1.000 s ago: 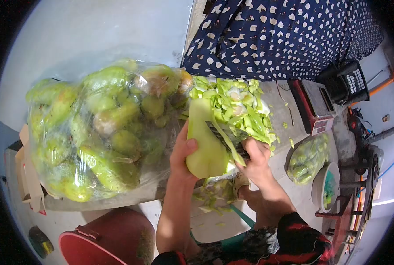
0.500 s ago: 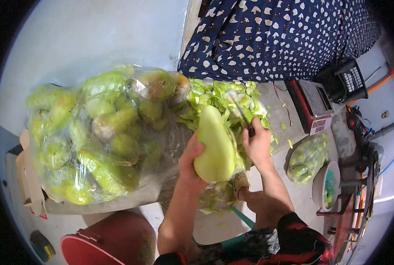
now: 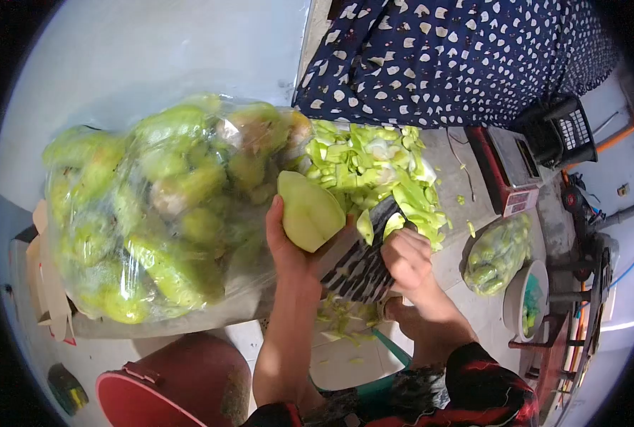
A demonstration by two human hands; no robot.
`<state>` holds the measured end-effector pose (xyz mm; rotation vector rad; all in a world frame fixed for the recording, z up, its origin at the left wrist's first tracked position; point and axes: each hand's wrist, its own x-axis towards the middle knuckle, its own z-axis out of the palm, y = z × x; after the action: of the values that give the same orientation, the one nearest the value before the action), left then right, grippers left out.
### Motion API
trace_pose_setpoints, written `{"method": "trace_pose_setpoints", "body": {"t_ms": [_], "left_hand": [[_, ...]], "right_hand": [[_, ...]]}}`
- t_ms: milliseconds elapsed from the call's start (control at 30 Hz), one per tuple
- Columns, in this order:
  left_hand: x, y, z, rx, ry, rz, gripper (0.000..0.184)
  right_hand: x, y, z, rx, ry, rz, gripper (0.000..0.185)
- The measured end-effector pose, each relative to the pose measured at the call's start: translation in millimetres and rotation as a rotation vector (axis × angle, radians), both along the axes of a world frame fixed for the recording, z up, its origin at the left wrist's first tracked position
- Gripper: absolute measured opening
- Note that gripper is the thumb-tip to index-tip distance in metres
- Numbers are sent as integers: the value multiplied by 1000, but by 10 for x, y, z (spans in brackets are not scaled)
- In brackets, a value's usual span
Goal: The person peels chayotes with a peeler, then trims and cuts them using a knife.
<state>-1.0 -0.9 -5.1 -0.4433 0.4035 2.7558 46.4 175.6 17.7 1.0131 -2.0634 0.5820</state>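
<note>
My left hand [image 3: 292, 249] is wrapped around a peeled, pale green papaya [image 3: 310, 210], held up beside the plastic bag of fruit. Its fingers are mostly hidden beneath the fruit. My right hand [image 3: 407, 260] is closed in a fist to the right of the papaya, apart from it. A bit of the dark knife handle [image 3: 410, 225] shows at the fist; the blade cannot be made out. Strips of green peel [image 3: 363, 156] lie heaped beyond both hands. Between the hands is a black-and-grey patterned surface [image 3: 360, 267] that I cannot identify.
A large clear bag of green papayas [image 3: 167, 213] lies at left. Below it stands a red bucket [image 3: 175, 384]. To the right are a red scale [image 3: 502, 171], a black basket [image 3: 559, 132], a smaller filled bag [image 3: 498, 256] and a white basin [image 3: 525, 299]. Patterned cloth [image 3: 438, 64] hangs behind.
The papaya has moved left and tilted in my left hand. My right hand has turned into a fist and come slightly lower. The knife blade no longer shows; the black-and-grey surface has appeared.
</note>
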Motion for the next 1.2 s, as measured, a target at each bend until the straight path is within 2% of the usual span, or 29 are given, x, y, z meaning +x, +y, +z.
{"method": "trace_pose_setpoints", "body": {"t_ms": [67, 133, 200, 267, 467, 600, 667, 700, 800, 867, 900, 967, 1033, 1200], "left_hand": [[24, -37, -56, 22, 47, -4, 50], [54, 41, -46, 151, 74, -1, 48], [73, 53, -14, 122, 52, -14, 45], [83, 88, -8, 252, 88, 24, 45], [91, 140, -16, 307, 98, 56, 45], [113, 161, -10, 323, 97, 28, 52], [144, 180, 95, 163, -23, 97, 51], [131, 179, 91, 164, -22, 96, 51], [54, 115, 70, 243, -47, 143, 50], [56, 70, 61, 218, 65, 59, 55], [56, 55, 70, 216, 64, 56, 55], [60, 36, 103, 164, 162, 64, 58], [60, 3, 106, 220, 169, 51, 60], [64, -20, 106, 243, 153, 18, 64]], "right_hand": [[9, -82, 17, 5, 4, 17, 23], [3, -112, 19, 16, 12, 35, 23], [10, -112, -8, 19, 30, 16, 23], [14, -109, -10, 18, 15, 21, 23], [22, -141, -21, 11, 15, -16, 27], [49, -113, -44, 12, 11, -60, 27], [4, -29, -134, -7, -22, -145, 27], [-38, 3, -158, -26, -53, -228, 26], [-55, 48, -141, -37, -58, -211, 26], [-43, 50, -94, -51, -59, -178, 28], [-36, 50, -84, -65, -59, -145, 34], [-20, 55, -68, -74, -97, -157, 34], [-9, 37, -46, -92, -230, -239, 33], [19, 3, 14, -87, -190, -210, 32]]}}
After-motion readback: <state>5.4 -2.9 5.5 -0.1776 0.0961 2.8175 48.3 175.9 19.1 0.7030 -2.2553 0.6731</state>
